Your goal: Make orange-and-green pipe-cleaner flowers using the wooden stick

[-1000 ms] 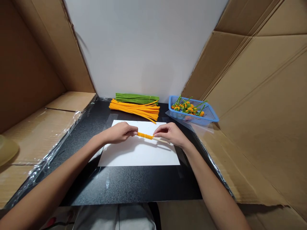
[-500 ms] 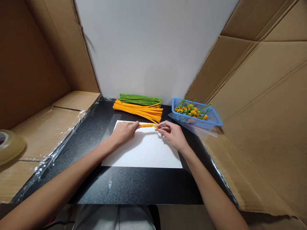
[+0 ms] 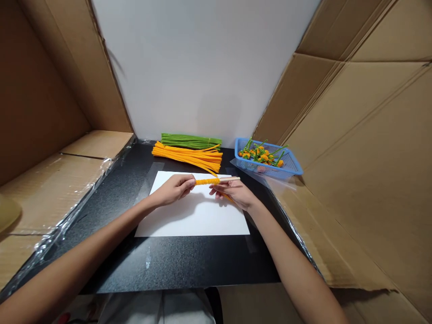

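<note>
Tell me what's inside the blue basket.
Small orange pieces with green stems lie jumbled in the blue basket; the overlapping pile covers whatever is directly beneath it.

A plain pale wall [image 3: 202,58] stands at the back, a soft shadow low on it. Brown cardboard [image 3: 43,72] rises at the left, and a second, creased panel [image 3: 371,135] slants along the right. Between them lies a black speckled table [image 3: 168,265], shiny clear film [image 3: 62,225] running down its left edge. A blue mesh basket [image 3: 297,170] sits at the far right corner, partly over a clear plastic sheet [image 3: 286,183]. At the left picture edge, a yellowish rounded object [image 3: 8,211], cut off, rests on flat cardboard [image 3: 70,173].
</note>
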Demonstrator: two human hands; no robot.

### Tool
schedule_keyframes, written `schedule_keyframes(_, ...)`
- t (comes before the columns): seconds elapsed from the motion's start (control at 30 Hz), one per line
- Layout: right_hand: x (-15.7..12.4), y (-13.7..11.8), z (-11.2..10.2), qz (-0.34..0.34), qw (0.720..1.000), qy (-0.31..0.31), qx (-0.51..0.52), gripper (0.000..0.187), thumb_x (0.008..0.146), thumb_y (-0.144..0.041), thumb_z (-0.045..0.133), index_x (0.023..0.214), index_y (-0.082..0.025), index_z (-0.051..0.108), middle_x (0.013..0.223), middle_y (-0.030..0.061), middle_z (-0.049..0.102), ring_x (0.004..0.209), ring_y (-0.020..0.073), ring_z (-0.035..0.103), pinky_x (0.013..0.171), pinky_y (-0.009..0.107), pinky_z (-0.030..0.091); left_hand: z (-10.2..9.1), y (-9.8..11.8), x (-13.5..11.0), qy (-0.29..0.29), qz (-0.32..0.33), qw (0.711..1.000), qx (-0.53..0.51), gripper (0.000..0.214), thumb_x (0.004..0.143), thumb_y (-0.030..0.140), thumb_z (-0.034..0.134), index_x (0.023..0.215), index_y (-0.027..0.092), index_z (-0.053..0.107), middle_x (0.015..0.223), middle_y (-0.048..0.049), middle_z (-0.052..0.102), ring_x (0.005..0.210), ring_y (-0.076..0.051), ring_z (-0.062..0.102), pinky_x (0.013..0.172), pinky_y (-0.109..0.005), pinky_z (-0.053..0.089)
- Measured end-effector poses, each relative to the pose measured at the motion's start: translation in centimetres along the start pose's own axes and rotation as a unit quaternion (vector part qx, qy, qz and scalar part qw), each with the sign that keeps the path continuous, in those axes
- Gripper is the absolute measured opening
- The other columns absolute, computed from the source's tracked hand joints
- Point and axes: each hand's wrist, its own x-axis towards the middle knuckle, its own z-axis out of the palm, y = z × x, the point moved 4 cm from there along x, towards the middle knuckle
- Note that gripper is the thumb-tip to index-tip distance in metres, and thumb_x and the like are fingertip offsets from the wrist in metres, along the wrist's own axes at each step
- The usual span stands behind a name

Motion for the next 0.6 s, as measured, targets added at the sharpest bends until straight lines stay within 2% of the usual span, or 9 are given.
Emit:
schedule_keyframes(0.07,-0.3,-0.5,-0.1,-0.005,0.999,-0.029,-0.034,0.036,0.065,-0.043,0.084,0.082,-0.012,0.076,0.075,0.0073,0.074,0.057,0.0097,0.059,0.053,0.021,0.045,-0.2,0.3,-0.2,-0.072,0.020,0.997,0.005,0.042,0.097,0.049,0.038,0.070,0.017,0.046,0.058,0.0040,0.045,0.053,-0.010,0.037,0.053,-0.022,0.029)
schedule_keyframes(0.13,-0.5,-0.8,-0.3,0.000,0.996,-0.042,-0.077,0.034,0.063,-0.042,0.084,0.079,-0.012,0.076,0.069,0.0051,0.072,0.054,0.0093,0.055,0.051,0.022,0.043,-0.6,0.6,-0.4,-0.121,0.042,0.990,0.051,0.041,0.097,0.047,0.040,0.072,0.017,0.048,0.061,0.0031,0.046,0.055,-0.010,0.038,0.055,-0.023,0.029)
schedule_keyframes(0.23,-0.6,-1.2,-0.5,-0.002,0.988,-0.044,-0.148,0.030,0.063,-0.039,0.083,0.076,-0.012,0.076,0.063,0.0027,0.069,0.053,0.0095,0.052,0.052,0.023,0.041,-1.2,0.6,-0.6,-0.149,0.056,0.973,0.166,0.035,0.097,0.040,0.041,0.072,0.017,0.051,0.059,0.0024,0.046,0.054,-0.011,0.038,0.054,-0.025,0.026)
schedule_keyframes(0.33,-0.6,-1.4,-0.4,-0.018,0.980,-0.025,-0.198,0.024,0.065,-0.036,0.080,0.073,-0.013,0.076,0.065,0.0034,0.070,0.059,0.0122,0.058,0.059,0.024,0.044,-1.3,0.5,-0.5,-0.127,0.059,0.948,0.285,0.029,0.095,0.030,0.042,0.073,0.018,0.056,0.057,0.0002,0.048,0.053,-0.014,0.041,0.055,-0.027,0.023)
schedule_keyframes(0.43,-0.7,-1.5,-0.3,-0.033,0.967,0.019,-0.253,0.018,0.068,-0.031,0.076,0.072,-0.014,0.076,0.064,0.0033,0.069,0.059,0.0133,0.058,0.057,0.024,0.042,-1.0,0.1,-0.4,-0.097,0.051,0.917,0.383,0.024,0.093,0.026,0.042,0.078,0.019,0.060,0.063,-0.0041,0.058,0.057,-0.017,0.049,0.056,-0.028,0.023)
schedule_keyframes(0.53,-0.8,-1.9,0.0,-0.076,0.944,0.071,-0.312,0.012,0.071,-0.027,0.071,0.072,-0.016,0.077,0.068,0.0038,0.071,0.063,0.0139,0.059,0.057,0.024,0.041,-0.7,-0.3,-0.1,-0.065,0.018,0.889,0.453,0.023,0.093,0.024,0.041,0.086,0.020,0.062,0.071,-0.0081,0.066,0.060,-0.021,0.055,0.055,-0.028,0.024)
schedule_keyframes(0.6,-0.7,-1.7,0.2,-0.087,0.945,0.092,-0.302,0.012,0.074,-0.025,0.069,0.074,-0.016,0.077,0.070,0.0042,0.071,0.063,0.0134,0.059,0.056,0.024,0.042,-0.5,-0.7,0.1,-0.037,-0.018,0.875,0.482,0.024,0.094,0.026,0.040,0.092,0.019,0.064,0.076,-0.0103,0.069,0.062,-0.022,0.059,0.056,-0.028,0.027)
